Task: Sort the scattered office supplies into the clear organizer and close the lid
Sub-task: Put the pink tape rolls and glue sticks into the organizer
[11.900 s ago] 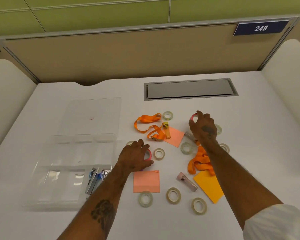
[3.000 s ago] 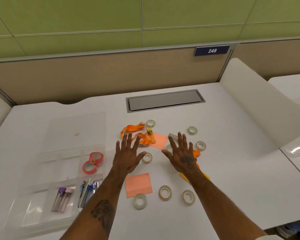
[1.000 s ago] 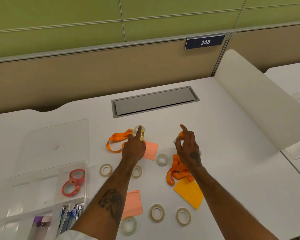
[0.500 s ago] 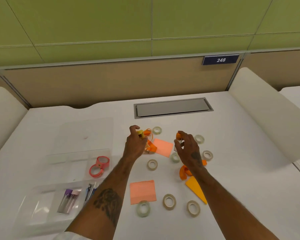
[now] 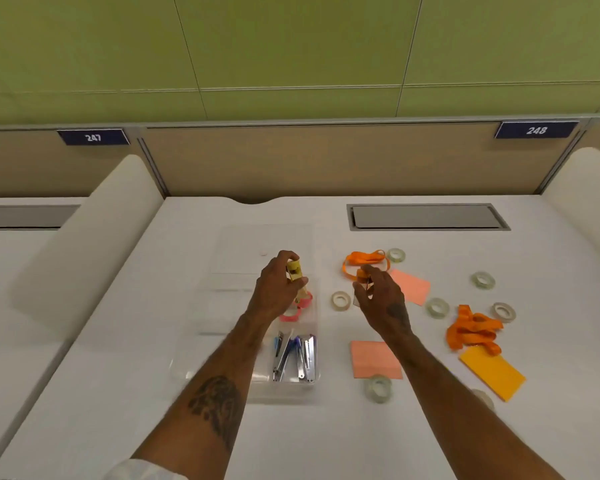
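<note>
The clear organizer (image 5: 222, 308) lies on the white desk with its lid (image 5: 253, 242) folded flat behind it. It holds pink tape rolls (image 5: 303, 303) and several metal staplers (image 5: 293, 355). My left hand (image 5: 278, 292) hovers over the organizer, shut on a yellow-capped tube (image 5: 295, 270). My right hand (image 5: 380, 299) is just right of the organizer, pinching a small orange-capped tube (image 5: 362, 277). Scattered to the right are two orange lanyards (image 5: 364, 259) (image 5: 471, 332), several clear tape rolls (image 5: 340, 299), pink sticky notes (image 5: 411, 285) (image 5: 374, 360) and an orange note (image 5: 492, 374).
A grey cable hatch (image 5: 426, 216) is set into the desk at the back right. White curved dividers (image 5: 90, 237) (image 5: 589, 195) border the desk on both sides. A beige partition with number plates 247 and 248 stands behind.
Both hands moved left from the scattered pile. My left hand carried the yellow-capped tube over the organizer, and my right hand follows with the orange-capped one. The view turned left.
</note>
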Motion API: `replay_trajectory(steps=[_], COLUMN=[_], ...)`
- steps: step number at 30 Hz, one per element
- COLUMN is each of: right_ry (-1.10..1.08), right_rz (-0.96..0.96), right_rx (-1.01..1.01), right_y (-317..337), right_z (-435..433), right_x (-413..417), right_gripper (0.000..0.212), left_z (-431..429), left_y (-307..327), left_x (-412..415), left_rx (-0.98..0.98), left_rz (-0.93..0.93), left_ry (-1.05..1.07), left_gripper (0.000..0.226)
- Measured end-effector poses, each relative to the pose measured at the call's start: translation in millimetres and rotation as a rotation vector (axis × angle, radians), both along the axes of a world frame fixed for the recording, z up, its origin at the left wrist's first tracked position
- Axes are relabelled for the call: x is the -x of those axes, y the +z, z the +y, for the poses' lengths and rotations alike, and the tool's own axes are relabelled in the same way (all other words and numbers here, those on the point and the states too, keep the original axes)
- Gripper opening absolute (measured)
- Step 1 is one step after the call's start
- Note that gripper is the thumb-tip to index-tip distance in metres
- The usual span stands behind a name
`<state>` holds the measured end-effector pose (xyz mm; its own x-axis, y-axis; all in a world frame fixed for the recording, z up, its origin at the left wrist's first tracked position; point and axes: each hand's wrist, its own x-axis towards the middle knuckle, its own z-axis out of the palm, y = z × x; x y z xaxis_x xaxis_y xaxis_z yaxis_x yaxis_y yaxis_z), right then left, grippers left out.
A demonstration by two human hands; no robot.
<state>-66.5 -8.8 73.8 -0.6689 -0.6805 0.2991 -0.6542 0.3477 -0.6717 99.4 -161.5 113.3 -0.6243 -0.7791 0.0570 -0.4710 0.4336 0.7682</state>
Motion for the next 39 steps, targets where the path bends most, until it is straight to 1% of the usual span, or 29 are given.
replay_trajectory(steps=[6,13,17,21,28,31,34,39], right_ry=[0.047,0.079,0.147,0.223,0.298,0.317,0.311,0.321], right_rz=[-0.036,0.02,0.043,0.06,0.08,0.074,0.075,0.072], right_rx=[-0.022,-0.094,-0.124,-0.173,-0.245,-0.29,-0.35,-0.427], right_y=[-4,-11,-14,-19,-26,-28,-30,-33], right_z=[-27,-45,-53,-61,-65,-66,-68,-68], right_x=[-69,-117,-132,-144,-160,-163,-166,-170], right_gripper=[0.029,0.027,0.03,0.03,0.029,0.034,0.036,0.037], left_z=[-23,-20,-14,-10,-13,-16,-20,-26], left_y=[-14,-39,-52,-60,-68,-70,-70,-68], left_x=[-80,-134,-146,-155,-162,-164,-164,-163], left_rx=[0.023,0.002,0.039,0.104,0.264,0.317,0.349,0.403], left_rz=[-0.134,-0.24,-0.328,-0.363,-0.425,-0.434,-0.466,-0.514], left_ry=[-0.029,-0.105,-0.132,-0.163,-0.161,-0.115,-0.063,-0.052], left_gripper=[0.04,0.042,0.041,0.036,0.04,0.04,0.048,0.063])
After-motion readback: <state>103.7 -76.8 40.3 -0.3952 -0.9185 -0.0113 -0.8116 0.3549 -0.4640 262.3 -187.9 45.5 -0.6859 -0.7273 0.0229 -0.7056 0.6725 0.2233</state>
